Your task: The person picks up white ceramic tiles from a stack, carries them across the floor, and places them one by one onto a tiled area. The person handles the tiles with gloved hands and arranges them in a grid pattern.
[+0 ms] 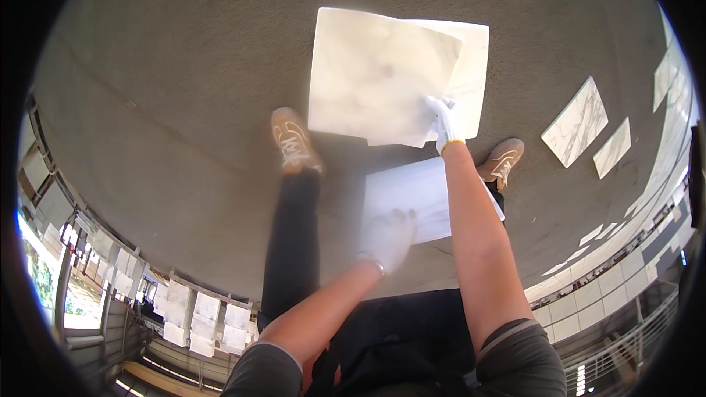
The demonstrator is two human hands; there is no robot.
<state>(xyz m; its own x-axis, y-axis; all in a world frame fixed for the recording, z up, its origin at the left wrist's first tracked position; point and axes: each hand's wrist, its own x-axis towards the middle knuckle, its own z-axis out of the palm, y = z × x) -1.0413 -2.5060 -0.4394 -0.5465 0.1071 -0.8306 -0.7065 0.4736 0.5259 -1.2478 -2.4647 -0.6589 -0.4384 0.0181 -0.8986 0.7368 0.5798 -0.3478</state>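
- At the far left, a bright window (81, 298) in the edge of the room, with pale panels (206, 320) hanging in a row just right of it
- Then a stretch of grey floor (169, 117), which runs beneath everything in the middle
- The left shoe (294, 143), tan with white laces, slightly blurred, below a dark trouser leg (293, 228)
- The left hand (387, 241) in a white glove, over the left part of the nearer tile; it is smeared by blur, so I cannot tell whether its fingers are apart, together or clamped on the tile
- The nearer tile (419, 190), white with faint grey marks, between the feet and closer to the body than the stack
- Beyond it, the upper tile (375, 73), cream with soft grey clouding, lying askew over an under tile (474, 66) whose right side sticks out
- The right hand (445, 121), white glove with a yellow cuff, at the upper tile's near right edge; its fingers are close together and bent over that edge, though I cannot tell whether they clamp it
- The right shoe (505, 159), also tan, partly behind the right forearm (482, 242)
- Farther right, a large veined tile (577, 123) and a smaller veined tile (612, 148), apart from each other
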